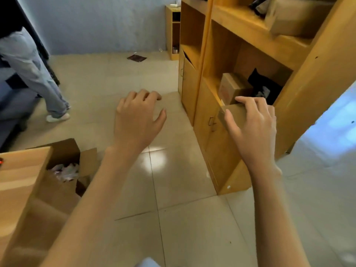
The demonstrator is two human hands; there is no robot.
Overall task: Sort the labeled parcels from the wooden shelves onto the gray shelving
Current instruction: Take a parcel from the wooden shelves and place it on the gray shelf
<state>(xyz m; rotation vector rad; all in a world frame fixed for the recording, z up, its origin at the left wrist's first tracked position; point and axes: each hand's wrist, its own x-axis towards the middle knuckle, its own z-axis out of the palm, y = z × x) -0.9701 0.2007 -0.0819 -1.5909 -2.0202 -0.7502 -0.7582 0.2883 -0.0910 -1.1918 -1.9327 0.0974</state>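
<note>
Room: pale tiled floor [173, 189] with a bright glare patch, blue-grey wall [106, 26] behind.
Wooden shelves: tall open unit [300, 89] at the right, with closed cupboard doors [204, 112] below the open compartments.
Held parcel: small brown cardboard box [236, 114] at the front edge of the lower open compartment, partly covered by the fingers.
Right hand: right hand [252, 124] grips that box, fingers curled over its top and thumb against its near side.
Left hand: left hand [137, 114] hovers over the floor, well apart from the shelves, fingers loosely curled and holding nothing.
Same compartment: another cardboard box [232, 87] stands just behind the held one; a black bag [264, 87] lies beside it, further in.
Upper shelf: large brown parcel [294, 18] resting above.
Lower left: wooden tabletop [17, 174], and beside it an open carton [65, 162] with crumpled wrapping inside.
Far left: another person's legs in light jeans [32, 74] and a white shoe.
Background: narrow wooden cabinet [172, 33] against the wall; dark flat object [136, 58] on the floor.
</note>
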